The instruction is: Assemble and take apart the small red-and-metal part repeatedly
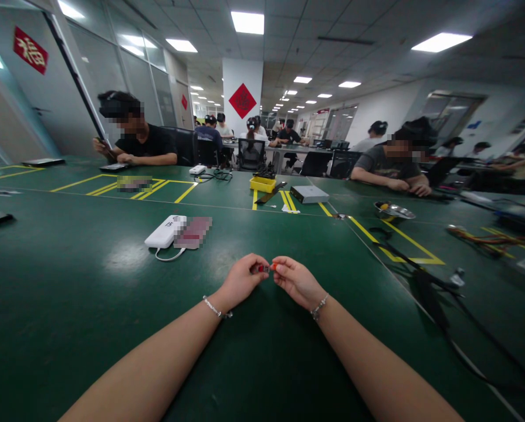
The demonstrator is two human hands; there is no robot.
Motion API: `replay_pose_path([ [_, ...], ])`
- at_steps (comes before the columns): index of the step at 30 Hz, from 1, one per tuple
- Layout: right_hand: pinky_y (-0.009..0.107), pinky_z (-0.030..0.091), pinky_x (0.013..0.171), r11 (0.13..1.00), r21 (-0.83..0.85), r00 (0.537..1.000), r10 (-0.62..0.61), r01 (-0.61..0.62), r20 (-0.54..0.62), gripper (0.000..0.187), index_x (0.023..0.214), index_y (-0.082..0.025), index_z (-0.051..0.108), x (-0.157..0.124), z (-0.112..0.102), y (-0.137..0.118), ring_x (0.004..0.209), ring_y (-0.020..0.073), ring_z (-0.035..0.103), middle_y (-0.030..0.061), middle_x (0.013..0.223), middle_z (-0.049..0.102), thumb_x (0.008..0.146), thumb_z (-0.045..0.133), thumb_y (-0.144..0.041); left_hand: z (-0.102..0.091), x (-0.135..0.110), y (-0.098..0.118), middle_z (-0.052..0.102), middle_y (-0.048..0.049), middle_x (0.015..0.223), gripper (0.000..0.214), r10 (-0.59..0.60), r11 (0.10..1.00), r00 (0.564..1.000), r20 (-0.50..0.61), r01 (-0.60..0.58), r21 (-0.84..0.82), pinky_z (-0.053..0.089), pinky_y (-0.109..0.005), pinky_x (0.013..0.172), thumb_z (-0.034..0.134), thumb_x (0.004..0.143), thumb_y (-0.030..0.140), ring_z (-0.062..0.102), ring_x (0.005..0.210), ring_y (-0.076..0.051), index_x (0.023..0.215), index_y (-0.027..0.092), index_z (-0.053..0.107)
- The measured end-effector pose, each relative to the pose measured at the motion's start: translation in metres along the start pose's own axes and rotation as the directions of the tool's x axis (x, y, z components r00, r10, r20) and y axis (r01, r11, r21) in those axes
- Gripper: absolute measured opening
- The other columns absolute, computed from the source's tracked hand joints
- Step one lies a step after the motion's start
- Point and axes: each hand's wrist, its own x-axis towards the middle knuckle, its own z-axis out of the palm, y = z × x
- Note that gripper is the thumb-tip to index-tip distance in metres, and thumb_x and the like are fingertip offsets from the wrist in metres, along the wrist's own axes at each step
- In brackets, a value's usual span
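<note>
In the head view my left hand (244, 280) is closed, pinching a small red object with a silver, metal-looking end (266, 269). Its exact kind is too small to make out. Facing it, my right hand (298, 282) pinches a small orange piece (275, 266) between thumb and fingertips. The silver end and the orange piece are very close together; whether they touch, I cannot tell. Both hands are low over the green table (227, 340), with a bracelet on each wrist.
A white power bank (166, 232) with a cable lies beside a blurred-out phone-shaped item (193, 232). Farther back are a yellow tray (263, 185), a grey box (310, 194) and a metal dish (394, 211). Black straps (429, 293) lie right. Two people sit across the table.
</note>
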Motion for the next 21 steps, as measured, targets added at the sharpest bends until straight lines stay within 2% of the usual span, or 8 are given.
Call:
replay_pose_path([
  [3,0.023,0.04,0.063,1.0,-0.006,1.0,-0.005,0.005,0.004,0.019,0.076,-0.017,0.058,0.002,-0.002,0.002,0.059,0.0059,0.051,-0.0011,0.073,0.06,0.06,0.067,-0.02,0.002,0.0,-0.001,0.054,0.0018,0.072,0.023,-0.049,0.985,0.998,0.036,0.054,-0.164,0.043,-0.022,0.063,0.058,0.064,0.013,0.052,0.066,-0.01,0.086,0.016,0.05],
  [5,0.023,0.041,0.062,1.0,-0.005,1.0,-0.007,0.007,-0.005,0.018,0.076,-0.017,0.059,0.002,-0.002,0.003,0.058,0.0059,0.051,-0.0005,0.072,0.06,0.061,0.067,-0.021,0.003,0.0,-0.001,0.055,0.0017,0.072,0.021,-0.048,0.981,0.998,0.041,0.055,-0.187,0.043,-0.022,0.063,0.057,0.066,0.015,0.053,0.066,-0.009,0.086,0.016,0.049],
  [10,0.022,0.04,0.061,1.0,-0.004,0.999,-0.017,0.017,-0.041,0.021,0.078,-0.016,0.06,0.002,0.001,0.001,0.056,0.0058,0.051,-0.0005,0.069,0.061,0.059,0.068,-0.023,0.001,-0.003,0.002,0.054,0.0032,0.068,0.014,-0.001,1.0,1.0,0.009,0.001,0.0,0.042,-0.021,0.058,0.053,0.071,0.021,0.05,0.061,-0.009,0.085,0.018,0.053],
  [16,0.023,0.04,0.063,0.999,-0.006,0.992,-0.049,0.049,-0.115,0.021,0.072,-0.017,0.059,0.0,0.01,0.003,0.058,0.0064,0.052,-0.0016,0.068,0.061,0.055,0.071,-0.021,0.001,-0.005,0.005,0.058,0.0013,0.077,0.014,0.123,0.969,0.992,-0.035,-0.112,0.218,0.042,-0.023,0.066,0.052,0.072,0.02,0.052,0.071,-0.011,0.086,0.019,0.055],
  [21,0.025,0.04,0.069,0.995,-0.037,0.987,-0.092,0.088,-0.129,0.018,0.071,-0.016,0.061,-0.002,0.016,0.006,0.066,0.0092,0.054,0.0014,0.072,0.063,0.057,0.069,-0.026,0.002,-0.006,0.006,0.058,-0.0001,0.077,0.011,0.136,0.937,0.987,-0.085,-0.1,0.335,0.042,-0.024,0.066,0.052,0.073,0.021,0.053,0.072,-0.012,0.083,0.018,0.055],
])
